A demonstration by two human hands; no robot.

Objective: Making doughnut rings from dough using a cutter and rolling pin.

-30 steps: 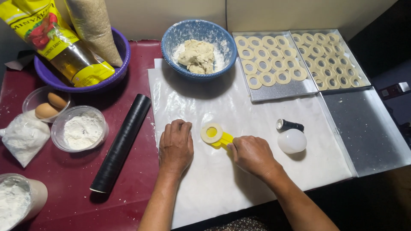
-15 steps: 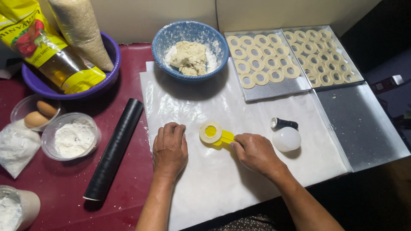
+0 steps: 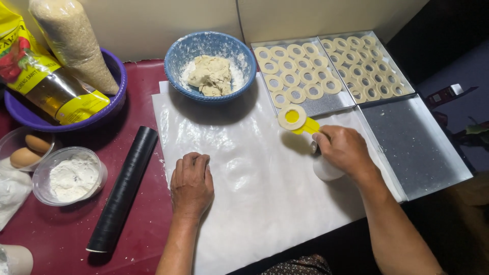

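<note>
My right hand (image 3: 344,150) holds a yellow spatula (image 3: 307,125) with a pale dough ring (image 3: 291,116) on its round end, lifted near the edge of the metal tray (image 3: 326,104) of dough rings. Under the same hand a small white round object (image 3: 326,170) is partly hidden. My left hand (image 3: 192,184) rests flat, fingers curled, on the white plastic sheet (image 3: 244,168) that covers the table. A blue bowl (image 3: 178,56) with a lump of dough (image 3: 210,75) stands at the sheet's far edge.
A black rolling pin (image 3: 124,187) lies left of the sheet on the dark red table. Further left are a plastic cup of flour (image 3: 71,177), eggs (image 3: 30,150) and a purple bowl (image 3: 109,109) holding bags. A second ring-filled tray (image 3: 369,66) and a bare metal tray (image 3: 415,140) lie right.
My right hand has carried the spatula with the dough ring from the middle of the sheet rightward and away, toward the tray of rings. My left hand stayed on the sheet.
</note>
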